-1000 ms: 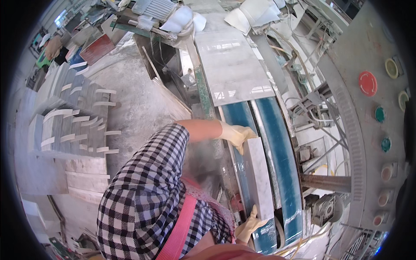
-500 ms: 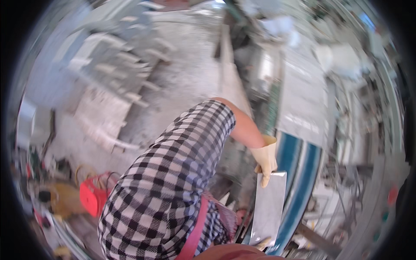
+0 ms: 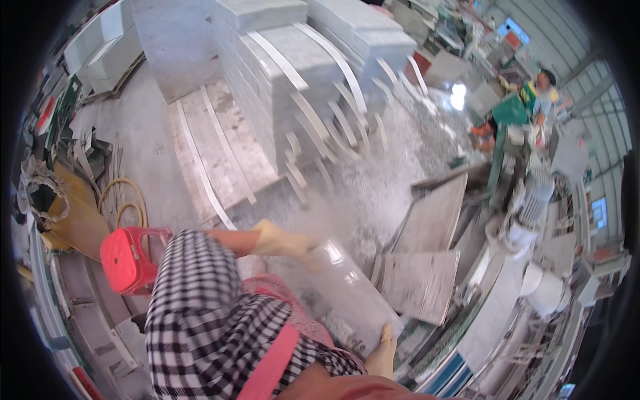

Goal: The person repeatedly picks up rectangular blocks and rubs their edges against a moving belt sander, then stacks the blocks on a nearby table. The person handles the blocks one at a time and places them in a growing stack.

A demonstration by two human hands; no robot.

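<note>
A glossy pale stone tile [image 3: 350, 283], rectangular and wet-looking, is held between my hands in front of me. My left hand [image 3: 283, 242], in a cream rubber glove, grips its far left end; the fingertips are smeared by motion. At the tile's near right end is my right hand [image 3: 383, 352], also gloved, with the thumb over the edge and the other fingers hidden beneath. The tile is off the blue conveyor belt [image 3: 448, 377], which shows at the lower right.
Stacks of pale tiles [image 3: 250, 100] with white strips stand ahead on the left, beside a wooden pallet board [image 3: 217, 150]. A red plastic stool [image 3: 123, 260] is at my left. Brown boards [image 3: 423, 283] lean on the right. Another person [image 3: 533, 100] is at the far right.
My view has turned left, away from the conveyor. The tile has come off the blue belt and moved left with both hands on it.
</note>
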